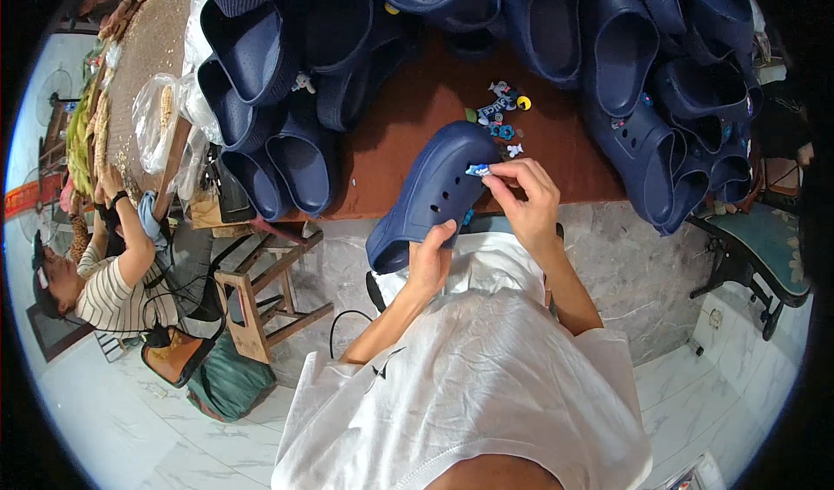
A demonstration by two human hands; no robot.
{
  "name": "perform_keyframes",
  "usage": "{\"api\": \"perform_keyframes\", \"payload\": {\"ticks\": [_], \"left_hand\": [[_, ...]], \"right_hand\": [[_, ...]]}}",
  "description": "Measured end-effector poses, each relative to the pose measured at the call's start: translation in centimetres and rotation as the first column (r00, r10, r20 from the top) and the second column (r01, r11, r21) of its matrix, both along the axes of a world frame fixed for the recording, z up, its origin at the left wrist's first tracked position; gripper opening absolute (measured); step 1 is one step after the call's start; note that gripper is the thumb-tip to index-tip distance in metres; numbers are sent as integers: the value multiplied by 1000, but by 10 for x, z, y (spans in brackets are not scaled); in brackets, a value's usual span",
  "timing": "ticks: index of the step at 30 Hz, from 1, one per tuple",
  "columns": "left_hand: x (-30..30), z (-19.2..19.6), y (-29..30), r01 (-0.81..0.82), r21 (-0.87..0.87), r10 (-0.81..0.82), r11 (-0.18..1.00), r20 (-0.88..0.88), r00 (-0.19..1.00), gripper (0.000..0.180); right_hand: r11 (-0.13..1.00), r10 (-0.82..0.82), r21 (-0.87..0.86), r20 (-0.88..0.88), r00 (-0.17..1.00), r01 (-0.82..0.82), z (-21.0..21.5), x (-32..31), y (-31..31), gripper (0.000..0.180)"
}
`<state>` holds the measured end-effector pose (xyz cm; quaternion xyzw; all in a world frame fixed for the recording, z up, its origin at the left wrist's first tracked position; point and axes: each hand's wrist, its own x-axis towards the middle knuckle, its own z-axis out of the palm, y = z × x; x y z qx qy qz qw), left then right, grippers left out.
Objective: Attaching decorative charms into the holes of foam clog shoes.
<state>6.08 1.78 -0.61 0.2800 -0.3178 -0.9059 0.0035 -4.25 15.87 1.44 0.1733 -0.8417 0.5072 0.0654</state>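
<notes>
My left hand [430,260] grips a navy blue foam clog [426,182] near its heel end, thumb along its side. The clog is tilted, with its holed upper toward my right. Between the thumb and fingertips of my right hand [528,196] is a small blue and white shoe charm [478,169], held at the clog's holes near the toe. Whether the charm touches a hole, I cannot tell. Just beyond the toe, several loose shoe charms [499,112] lie on the brown tabletop [382,155], among them blue, white and yellow ones.
Navy clogs are heaped at the left [300,164] and right [638,155] of the table, and along its far side. A wooden stool [248,316] stands at the left. Farther left, another person [117,286] reaches over a table with corn cobs. A chair [764,255] stands at the right.
</notes>
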Motion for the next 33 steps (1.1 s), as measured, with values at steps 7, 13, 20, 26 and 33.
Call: {"api": "perform_keyframes", "payload": {"ticks": [7, 13, 20, 26, 33], "left_hand": [[7, -9, -2, 16, -116, -15, 993, 6, 1000, 52], [7, -14, -15, 124, -179, -100, 976, 136, 986, 39], [7, -18, -22, 191, -200, -141, 961, 239, 961, 30], [1, -19, -22, 166, -142, -120, 976, 284, 951, 33], [-4, 8, -32, -17, 85, -10, 996, 317, 948, 49]], "right_hand": [[986, 60, -168, 279, 958, -12, -3, -8, 9, 36], [894, 371, -424, 518, 770, -145, -36, -31, 19, 59], [854, 493, -466, 582, 647, -231, -48, -37, 24, 53], [906, 415, -334, 576, 705, -260, -34, -31, 18, 51], [986, 166, -77, 373, 913, -148, -39, 8, -13, 49]]}}
